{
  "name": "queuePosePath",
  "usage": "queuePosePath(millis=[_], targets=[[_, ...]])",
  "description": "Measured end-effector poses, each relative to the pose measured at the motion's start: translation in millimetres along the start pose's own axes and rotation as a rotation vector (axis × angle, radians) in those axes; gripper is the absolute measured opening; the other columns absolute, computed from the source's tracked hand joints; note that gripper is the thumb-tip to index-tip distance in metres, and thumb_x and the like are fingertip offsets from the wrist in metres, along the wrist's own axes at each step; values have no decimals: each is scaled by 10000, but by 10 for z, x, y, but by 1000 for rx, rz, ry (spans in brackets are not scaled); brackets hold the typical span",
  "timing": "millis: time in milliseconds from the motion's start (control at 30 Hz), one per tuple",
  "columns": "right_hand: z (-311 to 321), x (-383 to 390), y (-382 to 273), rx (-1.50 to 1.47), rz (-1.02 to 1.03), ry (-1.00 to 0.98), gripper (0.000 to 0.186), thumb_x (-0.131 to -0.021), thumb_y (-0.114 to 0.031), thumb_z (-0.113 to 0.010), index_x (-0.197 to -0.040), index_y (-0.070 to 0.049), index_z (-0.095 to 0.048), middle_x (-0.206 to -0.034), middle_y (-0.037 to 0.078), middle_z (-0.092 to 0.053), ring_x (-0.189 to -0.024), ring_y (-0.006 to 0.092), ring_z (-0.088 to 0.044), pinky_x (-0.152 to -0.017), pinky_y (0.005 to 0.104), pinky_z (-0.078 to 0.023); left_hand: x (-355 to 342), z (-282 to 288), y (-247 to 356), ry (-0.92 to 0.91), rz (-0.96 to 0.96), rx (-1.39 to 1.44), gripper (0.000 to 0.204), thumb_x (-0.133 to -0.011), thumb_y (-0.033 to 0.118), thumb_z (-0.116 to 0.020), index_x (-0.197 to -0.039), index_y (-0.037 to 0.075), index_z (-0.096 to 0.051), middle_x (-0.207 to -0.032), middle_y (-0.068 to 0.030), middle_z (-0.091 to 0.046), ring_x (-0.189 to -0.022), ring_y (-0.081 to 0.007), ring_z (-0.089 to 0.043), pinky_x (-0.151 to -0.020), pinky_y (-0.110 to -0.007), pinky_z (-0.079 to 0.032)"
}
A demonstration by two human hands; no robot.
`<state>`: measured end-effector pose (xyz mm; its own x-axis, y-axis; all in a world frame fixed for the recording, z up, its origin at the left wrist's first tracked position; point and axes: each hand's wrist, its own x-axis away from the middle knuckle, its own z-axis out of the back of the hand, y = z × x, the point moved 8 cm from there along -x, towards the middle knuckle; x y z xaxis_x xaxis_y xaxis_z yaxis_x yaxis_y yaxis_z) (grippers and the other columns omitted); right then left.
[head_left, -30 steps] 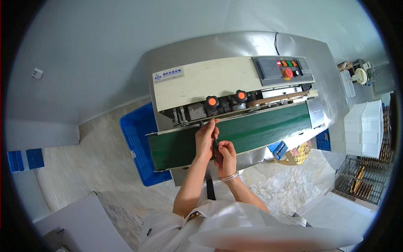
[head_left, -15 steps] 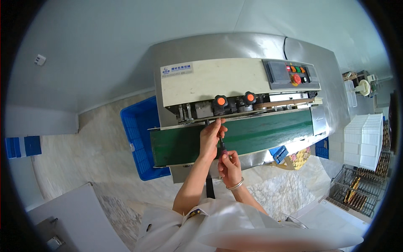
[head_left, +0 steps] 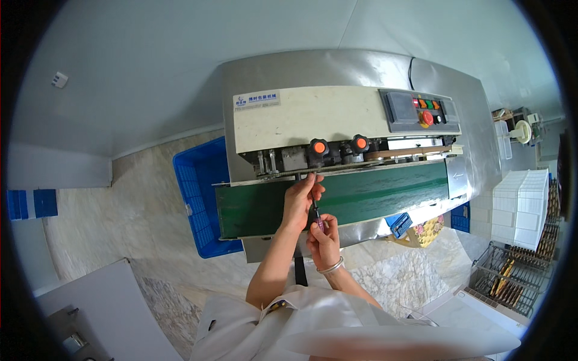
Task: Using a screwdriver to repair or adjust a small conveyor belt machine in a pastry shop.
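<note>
A cream band-sealing machine [head_left: 307,114] with two orange-centred black knobs and a control panel stands over a green conveyor belt [head_left: 385,189]. My left hand [head_left: 299,200] is closed at the lower rail below the left knob, fingertips around the top of a thin shaft; what exactly they pinch is hard to make out. My right hand [head_left: 322,243] grips the handle of a screwdriver [head_left: 320,224], dark red and black, whose shaft runs up to my left fingers. Its tip is hidden at the machine.
A steel table [head_left: 457,75] carries the machine. A blue crate [head_left: 198,231] sits at left. At right are a small blue object [head_left: 400,224] on a patterned stool [head_left: 428,231], white stacked crates [head_left: 515,207] and wire racks [head_left: 506,277]. A cabinet [head_left: 90,301] is at lower left.
The view has shifted, so the machine appears farther right and lower. My right hand has drawn slightly down from my left, exposing more of the screwdriver. My left hand stays at the rail.
</note>
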<state>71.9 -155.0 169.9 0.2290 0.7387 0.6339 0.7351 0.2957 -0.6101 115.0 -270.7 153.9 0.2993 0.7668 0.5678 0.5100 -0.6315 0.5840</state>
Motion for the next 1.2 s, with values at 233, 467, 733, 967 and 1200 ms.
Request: queuePosePath(millis=[233, 467, 733, 967, 1200], targets=[[-78, 44, 99, -66, -32, -26, 169, -946, -158, -510, -1071, -117, -404, -808, -17, -463, -539, 60, -407, -413, 188, -291, -1, -2, -5, 16, 21, -8, 343, -857, 330, -658, -935, -3, -668, -731, -52, -640, -626, -70, -517, -607, -203, -415], [-27, 54, 61, -19, -15, -61, 161, -969, -203, -465, -1091, -111, -413, -813, -3, -482, -508, 55, -364, -409, 193, -271, -63, 13, -61, -14, 18, -24, 334, -870, 303, -646, -1020, 6, -661, -811, -67, -666, -644, -73, -530, -625, -211, -428], [-20, 13, -4, -88, -33, -77, 137, -972, -200, -456, -1075, -112, -439, -819, -4, -492, -493, 53, -352, -399, 189, -249, -74, -15, -59, -13, 17, -15, 326, -861, 307, -653, -995, 9, -651, -810, -66, -656, -649, -80, -535, -628, -206, -436], [-84, 57, -28, -194, -68, -111, 139, -972, -214, -458, -1067, -113, -450, -814, -3, -496, -467, 52, -325, -391, 190, -231, -69, -26, -55, -36, 18, 9, 317, -880, 300, -631, -1004, 9, -646, -834, -67, -656, -662, -82, -528, -645, -213, -436], [-66, 57, 1, -190, -58, -86, 148, -976, -228, -453, -1060, -107, -445, -816, 3, -496, -466, 52, -327, -388, 191, -226, 19, -17, -53, -38, 34, 8, 348, -875, 306, -639, -1035, -2, -644, -864, -79, -660, -700, -83, -521, -661, -219, -428]])
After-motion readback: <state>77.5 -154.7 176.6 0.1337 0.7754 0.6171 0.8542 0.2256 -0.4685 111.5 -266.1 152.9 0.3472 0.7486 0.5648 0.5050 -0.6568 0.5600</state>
